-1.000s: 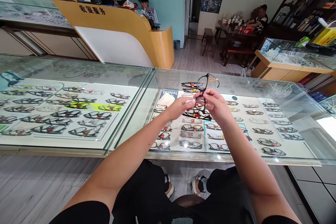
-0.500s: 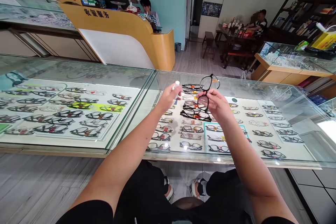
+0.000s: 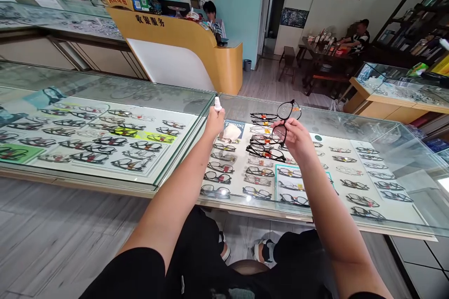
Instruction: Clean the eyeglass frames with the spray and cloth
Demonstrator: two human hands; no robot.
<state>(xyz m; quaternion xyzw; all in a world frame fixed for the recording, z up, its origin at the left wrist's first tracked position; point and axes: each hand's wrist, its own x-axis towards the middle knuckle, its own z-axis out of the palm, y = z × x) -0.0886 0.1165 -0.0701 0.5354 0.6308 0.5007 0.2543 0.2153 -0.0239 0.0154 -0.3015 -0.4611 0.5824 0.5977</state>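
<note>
My left hand [image 3: 214, 124] is closed around a small white spray bottle [image 3: 218, 103], whose nozzle top sticks up above the fingers. In my right hand [image 3: 297, 136] is a pair of dark-framed eyeglasses [image 3: 285, 121], pinched by the frame and turned on end, one lens above the other. Droplets or marks show on the lenses. Beside and below that hand, several dark eyeglasses with red tags [image 3: 265, 152] lie in a column on the glass top. The two hands are apart, both above the display case [image 3: 231, 205].
Rows of eyeglasses fill the case under the glass, and another case [image 3: 161, 182] adjoins on the left. Behind stands a yellow cash counter [image 3: 228, 65] with a person at it. Another person sits at a dark table [image 3: 322, 49]. A further glass case [image 3: 403, 98] is at right.
My left hand has moved left, away from the eyeglasses, with the bottle now upright. The right hand still holds the eyeglasses on end. The whole view has shifted slightly.
</note>
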